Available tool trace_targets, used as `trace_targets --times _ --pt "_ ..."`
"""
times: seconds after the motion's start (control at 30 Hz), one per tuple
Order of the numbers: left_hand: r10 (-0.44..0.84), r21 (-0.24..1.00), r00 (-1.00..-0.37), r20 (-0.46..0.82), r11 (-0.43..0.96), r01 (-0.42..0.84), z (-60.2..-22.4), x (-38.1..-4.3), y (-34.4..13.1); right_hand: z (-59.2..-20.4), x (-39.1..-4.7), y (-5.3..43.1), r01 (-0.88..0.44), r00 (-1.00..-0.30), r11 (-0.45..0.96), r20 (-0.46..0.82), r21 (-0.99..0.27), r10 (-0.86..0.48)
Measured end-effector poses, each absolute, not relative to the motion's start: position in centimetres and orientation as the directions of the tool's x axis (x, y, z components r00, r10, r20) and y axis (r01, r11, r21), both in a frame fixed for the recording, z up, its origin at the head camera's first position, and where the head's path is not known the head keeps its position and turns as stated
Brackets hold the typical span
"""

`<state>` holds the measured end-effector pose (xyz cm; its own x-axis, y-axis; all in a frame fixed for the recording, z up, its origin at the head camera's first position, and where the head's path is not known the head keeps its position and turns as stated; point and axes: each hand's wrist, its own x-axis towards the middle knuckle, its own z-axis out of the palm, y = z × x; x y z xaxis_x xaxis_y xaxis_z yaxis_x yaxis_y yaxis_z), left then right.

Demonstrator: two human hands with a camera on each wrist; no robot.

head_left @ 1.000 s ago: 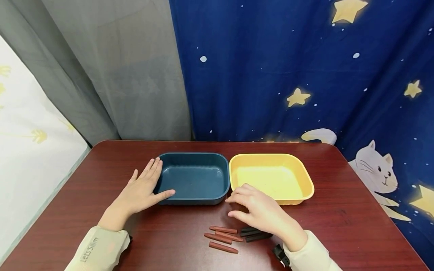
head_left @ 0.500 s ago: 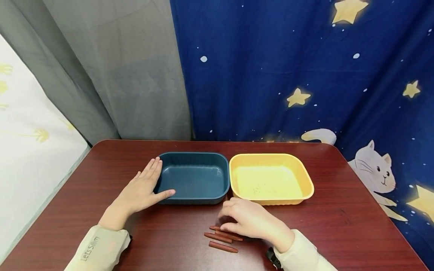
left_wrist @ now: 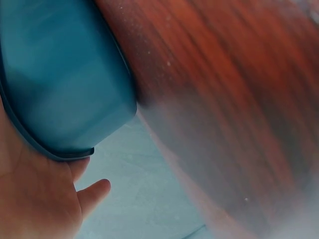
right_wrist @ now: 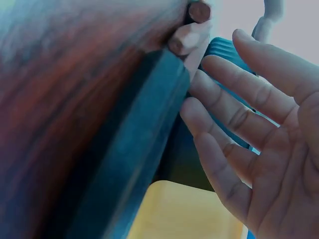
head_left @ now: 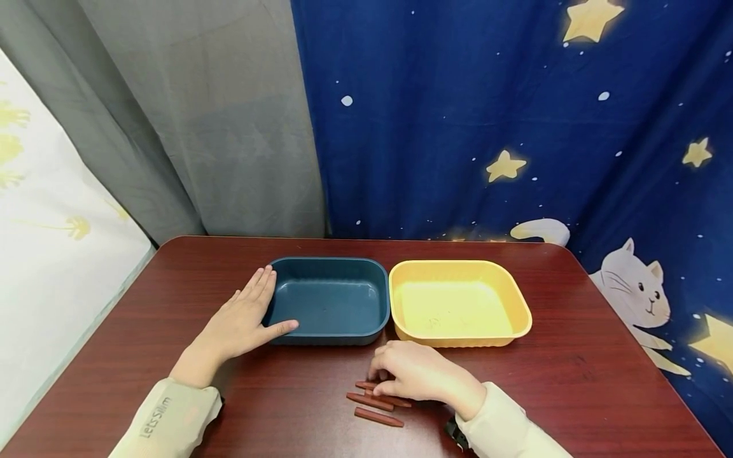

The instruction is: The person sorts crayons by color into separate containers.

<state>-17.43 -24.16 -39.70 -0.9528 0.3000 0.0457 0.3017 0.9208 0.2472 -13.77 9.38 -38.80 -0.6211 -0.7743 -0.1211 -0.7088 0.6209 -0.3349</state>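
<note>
My left hand [head_left: 236, 323] lies with straight fingers against the left end of a dark blue plastic basin [head_left: 326, 336], its thumb over the front rim; the left wrist view shows the palm beside the basin wall [left_wrist: 75, 99]. My right hand [head_left: 424, 375] is over several reddish-brown crayon-like sticks [head_left: 378, 417], fingers bent downward and thumb close to one stick. In the right wrist view its thumb and fingers [right_wrist: 239, 119] stand apart, with nothing gripped between them. A dark stick [right_wrist: 134, 144] lies near that camera; in the head view the hand hides the dark sticks.
A yellow basin [head_left: 458, 341] stands right of the blue one, their ends almost touching. Both are on a reddish-brown table [head_left: 572, 381]. Behind the table hang a grey curtain [head_left: 240, 127] and a blue star-patterned curtain [head_left: 412, 159].
My right hand has moved left and toward me, from in front of the yellow basin to over the brown sticks, covering the dark ones. The left hand has stayed on the blue basin.
</note>
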Motion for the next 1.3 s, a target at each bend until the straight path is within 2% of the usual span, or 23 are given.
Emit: trace_targets --times 0.27,0.7,1.3 --pt "0.303 0.243 -0.952 0.047 0.921 0.306 -39.73 -17.41 -24.10 -39.10 -13.82 9.05 -0.667 -0.653 0.664 -0.164 -0.339 -0.739" --pt "0.304 0.241 -0.952 0.035 0.922 0.304 -39.35 -17.49 -23.87 -39.31 -14.06 8.74 -0.627 -0.623 0.638 -0.203 -0.448 -0.755" --pt "0.303 0.249 -0.952 0.032 0.920 0.301 -39.59 -17.44 -24.06 -39.07 -14.26 8.81 -0.608 -0.601 0.602 -0.194 -0.518 -0.775"
